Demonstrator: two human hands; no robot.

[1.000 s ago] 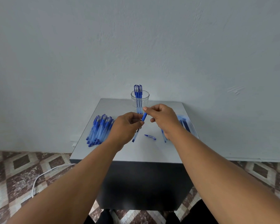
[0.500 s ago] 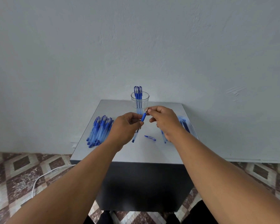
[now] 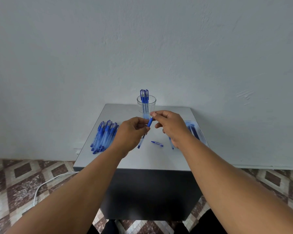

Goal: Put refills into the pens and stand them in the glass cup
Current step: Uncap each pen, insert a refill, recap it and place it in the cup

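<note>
Spare pens (image 3: 104, 136) heaped at table's (image 3: 159, 157) left. L hand (image 3: 131, 133) grips the pen (image 3: 145, 132) mid-barrel, above table centre; light, stiff, slick plastic, best held at its blue grip. Clear barrel, blue ends. R hand (image 3: 171, 126) pinches its tip, glass cup (image 3: 146, 105) just behind

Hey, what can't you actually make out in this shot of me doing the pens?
All head view:
- Pen middle: wrapped by left hand.
- Its tip: covered by right hand fingers; refill seating unclear.
- Tray contents: mostly behind the right wrist.
- Count in glass cup: pens overlap.
</note>
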